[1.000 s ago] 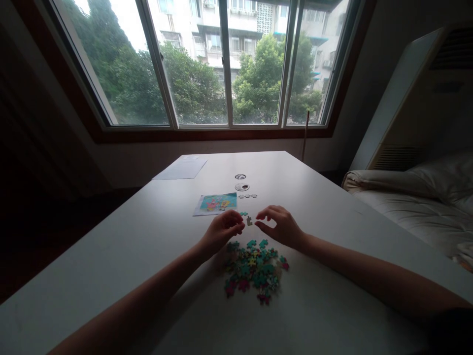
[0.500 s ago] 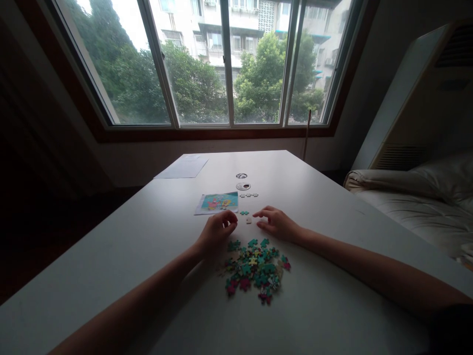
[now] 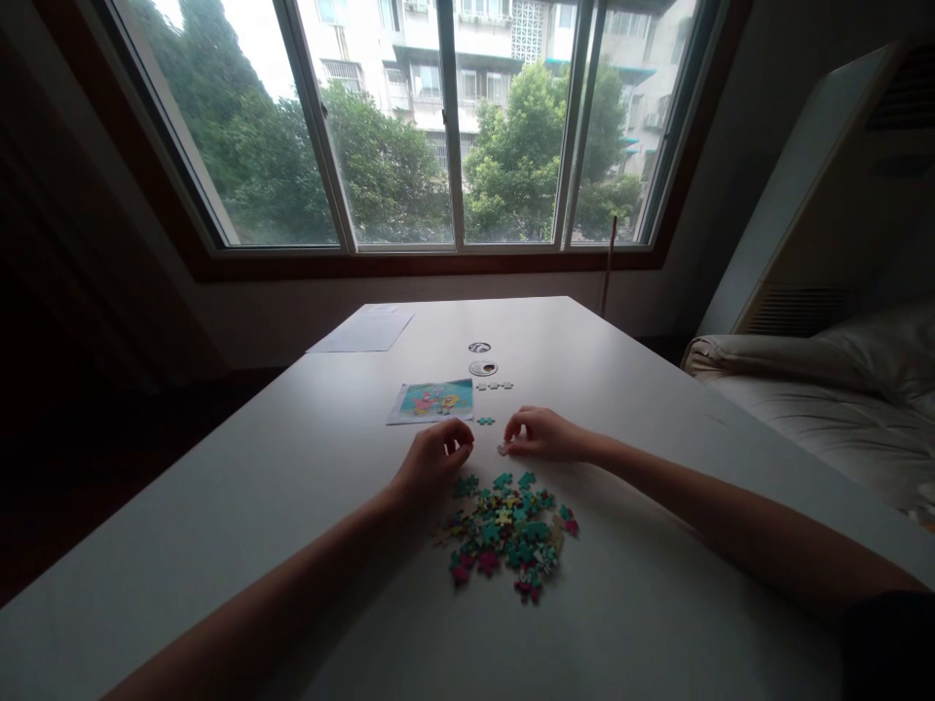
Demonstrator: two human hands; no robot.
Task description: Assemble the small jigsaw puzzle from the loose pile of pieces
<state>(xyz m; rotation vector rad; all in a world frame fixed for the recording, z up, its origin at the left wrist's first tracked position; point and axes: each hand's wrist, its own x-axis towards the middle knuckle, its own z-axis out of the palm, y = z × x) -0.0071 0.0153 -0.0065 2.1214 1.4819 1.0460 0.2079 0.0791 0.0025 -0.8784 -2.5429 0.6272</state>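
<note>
My right hand has its thumb and fingers pinched on a pale puzzle piece, close to the white table. Across from it, my left hand is loosely curled, with thumb and fingertips close together and nothing visible in them. It is in front of a picture card with cartoon figures. Beyond the hands, a small joined green group of puzzle pieces lies near a short row of pale pieces. A heap of loose puzzle pieces, mostly green with some red and yellow, lies nearer to me.
Two round flat items rest farther up the white table. Sheets of paper are at its far left corner. A pale padded sofa stands on the right, and a window is ahead.
My right hand has lowered its fingers and closed them on the pale puzzle piece, which has shifted slightly right and toward me. My left hand has barely moved.
</note>
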